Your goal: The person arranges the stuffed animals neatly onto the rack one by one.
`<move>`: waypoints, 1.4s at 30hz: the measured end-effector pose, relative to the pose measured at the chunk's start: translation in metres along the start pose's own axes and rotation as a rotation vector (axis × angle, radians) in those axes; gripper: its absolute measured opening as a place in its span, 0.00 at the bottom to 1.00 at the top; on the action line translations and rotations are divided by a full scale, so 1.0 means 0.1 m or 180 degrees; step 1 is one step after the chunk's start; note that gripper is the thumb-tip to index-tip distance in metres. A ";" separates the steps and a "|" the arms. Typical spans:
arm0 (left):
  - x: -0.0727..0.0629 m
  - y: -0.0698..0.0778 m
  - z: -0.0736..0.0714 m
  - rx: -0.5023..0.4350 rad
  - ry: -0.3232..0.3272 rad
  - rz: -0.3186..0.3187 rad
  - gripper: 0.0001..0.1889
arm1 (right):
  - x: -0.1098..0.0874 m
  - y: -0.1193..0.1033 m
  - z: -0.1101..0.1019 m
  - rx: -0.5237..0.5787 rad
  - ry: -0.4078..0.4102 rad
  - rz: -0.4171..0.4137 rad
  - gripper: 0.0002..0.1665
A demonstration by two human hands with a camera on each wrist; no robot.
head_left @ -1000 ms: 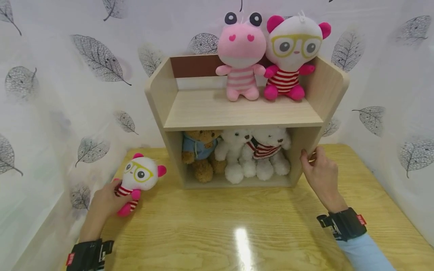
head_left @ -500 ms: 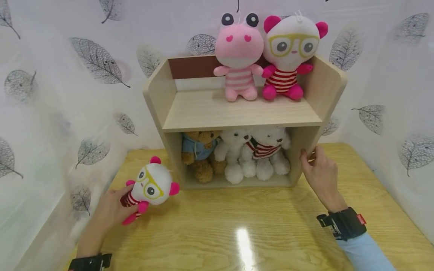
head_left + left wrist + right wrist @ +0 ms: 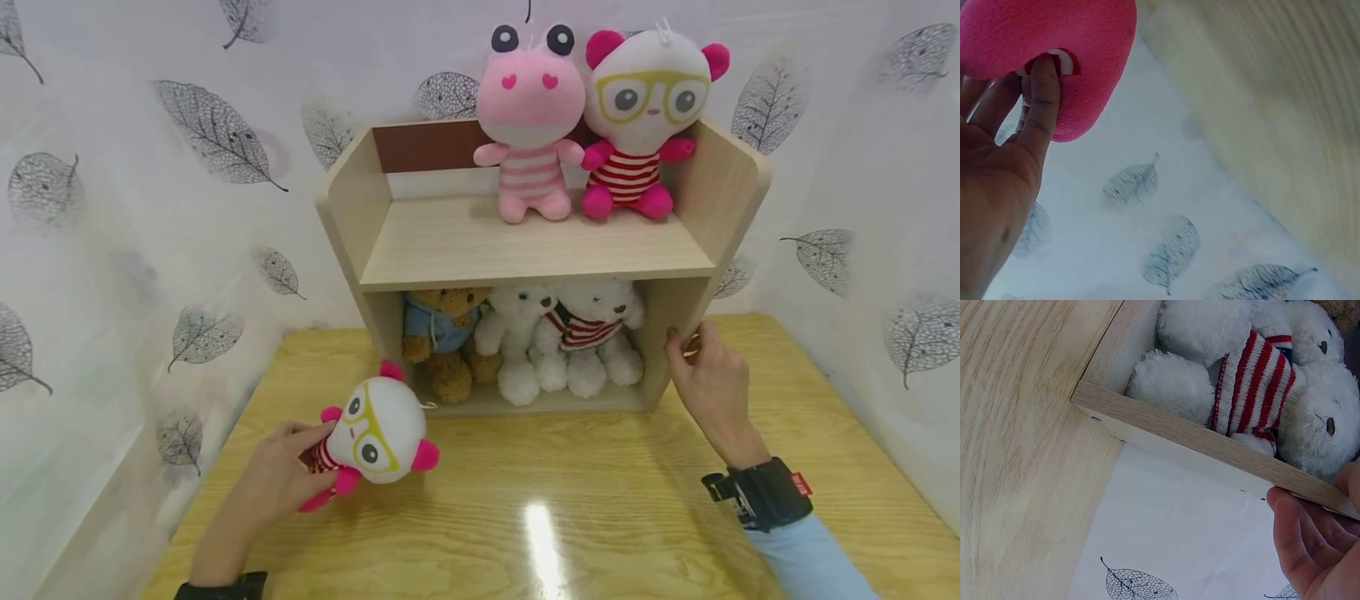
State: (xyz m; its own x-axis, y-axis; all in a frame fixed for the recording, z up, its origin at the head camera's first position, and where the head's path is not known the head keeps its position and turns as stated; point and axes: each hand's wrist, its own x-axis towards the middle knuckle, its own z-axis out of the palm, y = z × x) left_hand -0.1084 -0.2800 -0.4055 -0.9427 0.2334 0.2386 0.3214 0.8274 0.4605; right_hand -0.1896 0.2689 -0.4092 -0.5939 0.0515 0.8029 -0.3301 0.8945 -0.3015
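My left hand (image 3: 276,477) grips a plush panda (image 3: 405,429) round its striped body, at the left of the head view. The toy has yellow glasses and pink ears, and is tilted with its head toward the right. Its pink feet (image 3: 1100,56) show close up in the left wrist view. On the other side, my right hand (image 3: 711,392) pinches the right side panel of a small wooden shelf (image 3: 536,254). In the right wrist view, the fingers (image 3: 1297,534) lie along the panel's outer face and the thumb is at its inner side.
On the upper shelf sit a pink plush hippo (image 3: 532,104) and a larger plush panda (image 3: 648,100). A brown bear (image 3: 450,379) in blue and two white bears (image 3: 519,379) fill the lower compartment. Everything stands on a wooden table (image 3: 450,508) against leaf-patterned walls.
My left hand has carried the plush panda to the right and nearer to me, tipping its head further to the right. The right hand has stayed on the shelf's side.
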 end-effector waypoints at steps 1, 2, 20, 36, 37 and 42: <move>0.01 0.05 0.02 -0.0066 0.0046 0.0107 0.32 | 0.00 0.00 0.00 0.0000 0.0001 0.0002 0.12; 0.02 0.10 0.04 -0.0109 0.0102 0.0224 0.31 | 0.00 0.00 0.00 0.0001 0.0004 0.0004 0.12; 0.44 0.85 0.15 -0.0690 0.0267 0.1479 0.33 | -0.01 -0.03 -0.01 0.0027 -0.0027 0.0011 0.12; 0.97 1.44 -0.23 -0.1268 0.1236 0.1971 0.33 | 0.01 -0.03 -0.01 0.0002 -0.0048 0.0063 0.13; 1.01 1.46 -0.24 -0.1310 0.1274 0.1936 0.33 | 0.01 -0.03 -0.01 -0.0009 -0.0038 0.0053 0.13; 1.19 1.54 -0.31 -0.1433 0.1487 0.1681 0.27 | 0.01 -0.04 -0.02 -0.0039 -0.0005 0.0020 0.12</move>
State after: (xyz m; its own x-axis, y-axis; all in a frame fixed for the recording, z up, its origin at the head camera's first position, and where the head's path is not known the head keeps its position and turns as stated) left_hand -0.1679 -0.1405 -0.2801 -0.5557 0.2154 0.8030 0.8090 0.3625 0.4627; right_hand -0.1876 0.2663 -0.4057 -0.5970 0.0563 0.8002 -0.3175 0.8995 -0.3001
